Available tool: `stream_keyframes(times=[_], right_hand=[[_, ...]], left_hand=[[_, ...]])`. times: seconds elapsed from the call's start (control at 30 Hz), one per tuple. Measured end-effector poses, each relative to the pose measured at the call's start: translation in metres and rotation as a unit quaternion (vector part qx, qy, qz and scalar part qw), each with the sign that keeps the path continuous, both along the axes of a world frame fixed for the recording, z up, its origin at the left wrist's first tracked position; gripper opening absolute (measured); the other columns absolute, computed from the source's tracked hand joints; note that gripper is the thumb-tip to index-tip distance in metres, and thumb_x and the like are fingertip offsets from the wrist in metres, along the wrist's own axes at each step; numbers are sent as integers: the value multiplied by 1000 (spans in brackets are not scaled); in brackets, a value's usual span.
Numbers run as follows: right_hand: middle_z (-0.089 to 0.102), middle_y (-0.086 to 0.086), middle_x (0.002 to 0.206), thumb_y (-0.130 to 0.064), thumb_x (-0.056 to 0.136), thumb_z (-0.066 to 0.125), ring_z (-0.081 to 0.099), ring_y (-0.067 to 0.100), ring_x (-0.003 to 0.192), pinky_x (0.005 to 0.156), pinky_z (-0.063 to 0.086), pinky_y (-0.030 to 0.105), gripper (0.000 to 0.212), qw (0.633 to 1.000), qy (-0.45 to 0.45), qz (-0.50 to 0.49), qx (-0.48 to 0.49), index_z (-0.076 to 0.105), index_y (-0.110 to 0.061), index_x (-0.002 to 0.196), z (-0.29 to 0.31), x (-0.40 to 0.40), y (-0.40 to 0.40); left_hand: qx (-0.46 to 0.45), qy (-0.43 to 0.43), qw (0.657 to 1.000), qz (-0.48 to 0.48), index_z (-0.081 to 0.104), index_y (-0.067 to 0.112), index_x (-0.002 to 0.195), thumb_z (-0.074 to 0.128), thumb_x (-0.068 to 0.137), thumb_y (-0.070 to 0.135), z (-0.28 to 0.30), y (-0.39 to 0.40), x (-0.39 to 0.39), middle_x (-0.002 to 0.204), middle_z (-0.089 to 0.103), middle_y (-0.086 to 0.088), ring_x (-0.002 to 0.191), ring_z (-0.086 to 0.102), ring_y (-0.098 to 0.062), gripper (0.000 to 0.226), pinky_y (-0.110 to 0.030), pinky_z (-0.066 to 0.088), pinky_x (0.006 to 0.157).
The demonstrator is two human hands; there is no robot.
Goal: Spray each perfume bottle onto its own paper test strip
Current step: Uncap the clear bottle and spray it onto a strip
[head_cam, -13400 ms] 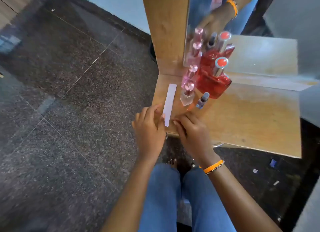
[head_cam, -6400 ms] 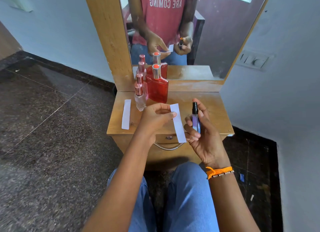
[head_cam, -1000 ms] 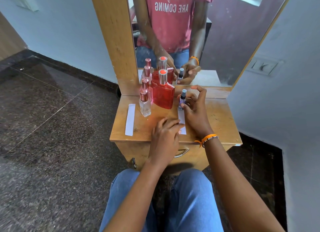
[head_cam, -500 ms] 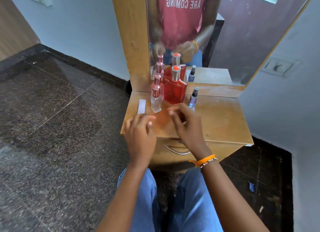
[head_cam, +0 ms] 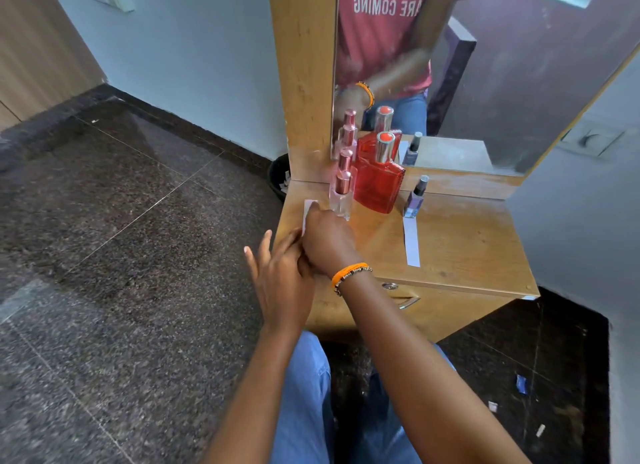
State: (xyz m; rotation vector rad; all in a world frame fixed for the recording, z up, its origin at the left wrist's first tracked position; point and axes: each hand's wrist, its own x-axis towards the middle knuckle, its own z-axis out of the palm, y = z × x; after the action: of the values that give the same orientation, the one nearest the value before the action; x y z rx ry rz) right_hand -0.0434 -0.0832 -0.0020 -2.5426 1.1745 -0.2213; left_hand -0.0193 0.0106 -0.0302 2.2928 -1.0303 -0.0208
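On the wooden dressing table (head_cam: 460,252) stand a clear bottle with a pink cap (head_cam: 341,200), a second pink-capped bottle (head_cam: 345,162) behind it, a large red bottle (head_cam: 379,183) and a small purple bottle (head_cam: 415,200). One white paper strip (head_cam: 411,242) lies in front of the purple bottle. Another strip (head_cam: 309,205) lies at the table's left edge, mostly hidden. My right hand (head_cam: 327,242) reaches across and rests its fingertips on that strip. My left hand (head_cam: 280,276) sits just below it at the table edge, fingers straight, holding nothing.
A mirror (head_cam: 485,65) backs the table and doubles the bottles. A dark bin (head_cam: 278,178) stands on the floor left of the table. A drawer handle (head_cam: 407,301) sits under the front edge. A grey wall closes the right side.
Both hands have moved left from the middle of the table to the strip at the left edge. The purple bottle stands released behind its strip.
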Motion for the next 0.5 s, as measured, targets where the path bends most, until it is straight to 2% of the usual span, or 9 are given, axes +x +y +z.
stream_keyframes(times=[0.17,0.3,0.4,0.5], right_hand=[[65,19,104,-4,92,40,63,39,95,66,41,35,27,1000,-12,-2,0,54,-3,115,1,-4,1],[66,16,101,-14,95,43,63,38,90,69,49,39,25,994,-112,-16,9,62,-8,110,-1,-10,8],[58,11,110,-14,92,50,61,34,88,67,47,37,24,983,-181,-14,8,64,-13,112,-4,-14,14],[53,7,119,-12,89,56,61,29,90,63,44,32,27,979,-204,-18,6,63,-16,115,-6,-17,19]], left_hand=[[-8,5,1000,-5,59,22,123,45,88,6,-1,1,0,135,53,14,138,28,-26,41,-50,2,115],[-10,10,1000,-8,54,25,129,44,89,8,1,1,0,137,51,14,139,28,-26,45,-48,1,115],[-16,13,1000,-9,56,23,127,43,90,10,1,2,-1,135,53,13,138,29,-28,40,-51,3,115],[-23,19,1000,-8,58,19,123,44,92,12,1,1,-2,133,56,10,138,30,-29,36,-52,4,114]])
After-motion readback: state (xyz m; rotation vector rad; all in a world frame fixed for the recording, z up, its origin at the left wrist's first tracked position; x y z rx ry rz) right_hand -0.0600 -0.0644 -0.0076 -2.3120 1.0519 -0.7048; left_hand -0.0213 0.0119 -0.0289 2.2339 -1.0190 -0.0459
